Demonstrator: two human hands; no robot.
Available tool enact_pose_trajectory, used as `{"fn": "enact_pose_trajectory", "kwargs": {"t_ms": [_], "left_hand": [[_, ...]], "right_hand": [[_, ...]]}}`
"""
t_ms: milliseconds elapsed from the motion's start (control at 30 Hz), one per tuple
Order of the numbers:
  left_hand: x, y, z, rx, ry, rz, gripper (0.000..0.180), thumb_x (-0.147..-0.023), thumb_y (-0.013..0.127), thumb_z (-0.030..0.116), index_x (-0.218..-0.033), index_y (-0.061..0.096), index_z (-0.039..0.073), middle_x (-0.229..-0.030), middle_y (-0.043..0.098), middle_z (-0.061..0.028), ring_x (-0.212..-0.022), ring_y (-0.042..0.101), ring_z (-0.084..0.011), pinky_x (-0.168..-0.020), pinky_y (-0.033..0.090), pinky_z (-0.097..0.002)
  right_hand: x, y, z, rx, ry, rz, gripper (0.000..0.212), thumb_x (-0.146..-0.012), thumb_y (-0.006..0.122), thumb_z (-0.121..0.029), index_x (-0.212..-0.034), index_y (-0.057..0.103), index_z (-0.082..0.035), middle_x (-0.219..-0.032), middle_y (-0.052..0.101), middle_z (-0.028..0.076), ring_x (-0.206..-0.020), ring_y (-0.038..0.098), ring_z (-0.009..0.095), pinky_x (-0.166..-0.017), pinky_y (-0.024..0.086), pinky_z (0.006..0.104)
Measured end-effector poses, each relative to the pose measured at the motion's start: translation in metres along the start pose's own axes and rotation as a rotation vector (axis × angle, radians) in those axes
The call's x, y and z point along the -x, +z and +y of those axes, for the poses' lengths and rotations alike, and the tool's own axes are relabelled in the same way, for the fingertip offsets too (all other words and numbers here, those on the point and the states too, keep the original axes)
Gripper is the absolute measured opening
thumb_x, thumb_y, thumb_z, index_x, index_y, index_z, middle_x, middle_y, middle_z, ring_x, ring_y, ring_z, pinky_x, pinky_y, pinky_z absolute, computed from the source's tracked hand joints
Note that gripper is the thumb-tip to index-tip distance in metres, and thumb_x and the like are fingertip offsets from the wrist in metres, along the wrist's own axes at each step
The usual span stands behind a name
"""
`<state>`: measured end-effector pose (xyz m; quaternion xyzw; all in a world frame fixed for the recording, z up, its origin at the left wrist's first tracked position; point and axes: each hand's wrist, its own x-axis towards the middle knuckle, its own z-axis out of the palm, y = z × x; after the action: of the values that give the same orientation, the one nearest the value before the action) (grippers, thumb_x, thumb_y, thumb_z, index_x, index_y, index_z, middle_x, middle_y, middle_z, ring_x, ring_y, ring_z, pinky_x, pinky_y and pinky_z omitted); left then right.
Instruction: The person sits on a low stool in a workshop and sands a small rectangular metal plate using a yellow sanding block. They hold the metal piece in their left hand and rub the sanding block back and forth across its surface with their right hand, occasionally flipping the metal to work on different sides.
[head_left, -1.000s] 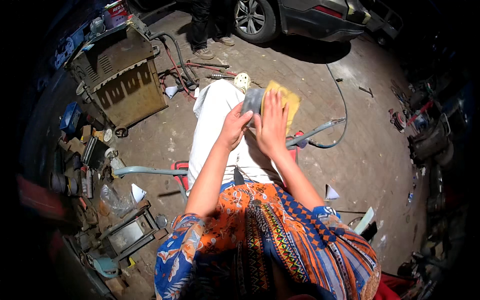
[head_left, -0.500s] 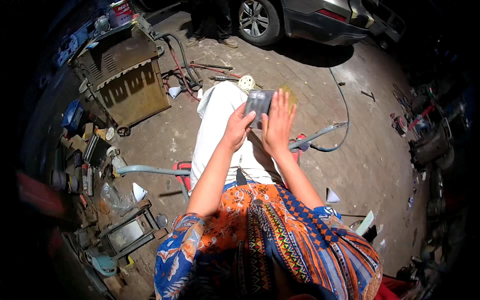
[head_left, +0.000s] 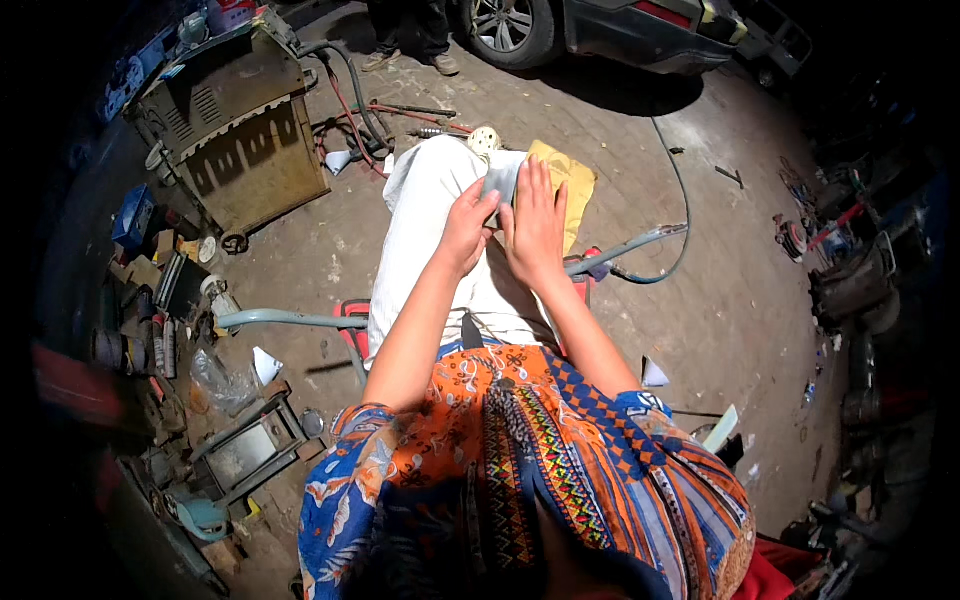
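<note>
A: What are the 2 hands doing?
B: The left hand (head_left: 466, 232) is pinching a grey piece (head_left: 503, 178) near its left edge, thumb on top. The right hand (head_left: 537, 222) is lying flat over the piece's right side, fingers straight, not visibly clasping anything. The 2 thumbs are nearly meeting.
A: How far along does the work look?
B: I'd judge it's under way: the grey piece is being held out over the lap, and a yellow sheet (head_left: 573, 195) is showing past the right hand. The palm is hiding too much for me to tell what's finished or left.
A: And the arms?
B: Both forearms (head_left: 411, 322) are slanting forward and inward, converging above the white trousers (head_left: 422, 235).
A: Farther out?
B: A cream shoe (head_left: 484, 139) is peeking past the knee, a yellowish cabinet (head_left: 255, 185) is standing leftward, and a car (head_left: 625, 40) is standing beyond.
</note>
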<state>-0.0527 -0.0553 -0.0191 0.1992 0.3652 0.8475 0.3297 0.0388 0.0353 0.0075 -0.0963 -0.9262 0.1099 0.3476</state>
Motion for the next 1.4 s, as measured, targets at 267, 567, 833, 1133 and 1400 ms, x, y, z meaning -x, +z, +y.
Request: {"fn": "enact_pose_trajectory", "kwargs": {"t_ms": [267, 567, 833, 1133, 1400], "left_hand": [[0.005, 0.002, 0.004, -0.118, -0.031, 0.087, 0.036, -0.100, 0.049, 0.011, -0.135, 0.046, 0.001, -0.120, 0.061, -0.0093, -0.105, 0.062, -0.0158, -0.086, 0.054, -0.0298], [0.006, 0.001, 0.000, -0.114, 0.033, 0.000, 0.039, -0.099, 0.052, 0.012, -0.135, 0.046, 0.001, -0.119, 0.062, -0.0067, -0.105, 0.061, -0.0129, -0.085, 0.052, -0.0278], [0.000, -0.013, -0.011, -0.065, -0.040, 0.014, 0.051, -0.097, 0.057, 0.016, -0.143, 0.039, 0.001, -0.123, 0.059, -0.0066, -0.107, 0.057, -0.0121, -0.083, 0.049, -0.0285], [0.015, 0.007, 0.007, -0.098, 0.017, -0.084, 0.035, -0.095, 0.061, 0.014, -0.126, 0.056, -0.002, -0.108, 0.066, -0.0045, -0.093, 0.063, -0.0091, -0.085, 0.050, -0.0253], [0.015, 0.011, 0.005, -0.540, 0.114, -0.118, 0.043, -0.082, 0.074, 0.010, -0.123, 0.062, 0.002, -0.113, 0.063, -0.0039, -0.099, 0.056, -0.0128, -0.090, 0.045, -0.0258]], "right_hand": [[0.049, -0.009, -0.014, 0.033, -0.118, -0.262, 0.068, -0.094, 0.052, -0.028, -0.148, 0.025, 0.006, -0.155, 0.024, 0.022, -0.146, 0.019, 0.035, -0.118, 0.012, 0.0518], [-0.002, -0.004, 0.004, 0.033, -0.015, -0.057, 0.068, -0.094, 0.052, -0.024, -0.149, 0.024, 0.003, -0.155, 0.025, 0.021, -0.146, 0.019, 0.034, -0.117, 0.011, 0.0526], [0.018, -0.014, -0.004, 0.055, -0.010, -0.080, 0.064, -0.095, 0.050, -0.023, -0.149, 0.025, 0.002, -0.156, 0.025, 0.019, -0.147, 0.019, 0.033, -0.118, 0.010, 0.0529], [0.042, -0.016, 0.030, -0.457, 0.307, 0.131, 0.052, -0.104, 0.033, -0.028, -0.148, 0.030, -0.001, -0.154, 0.030, 0.017, -0.146, 0.023, 0.031, -0.119, 0.008, 0.0467], [0.035, -0.046, 0.019, -0.116, 0.154, 0.285, 0.055, -0.100, 0.040, -0.022, -0.149, 0.027, -0.002, -0.156, 0.027, 0.016, -0.147, 0.018, 0.034, -0.118, 0.009, 0.0513]]}}
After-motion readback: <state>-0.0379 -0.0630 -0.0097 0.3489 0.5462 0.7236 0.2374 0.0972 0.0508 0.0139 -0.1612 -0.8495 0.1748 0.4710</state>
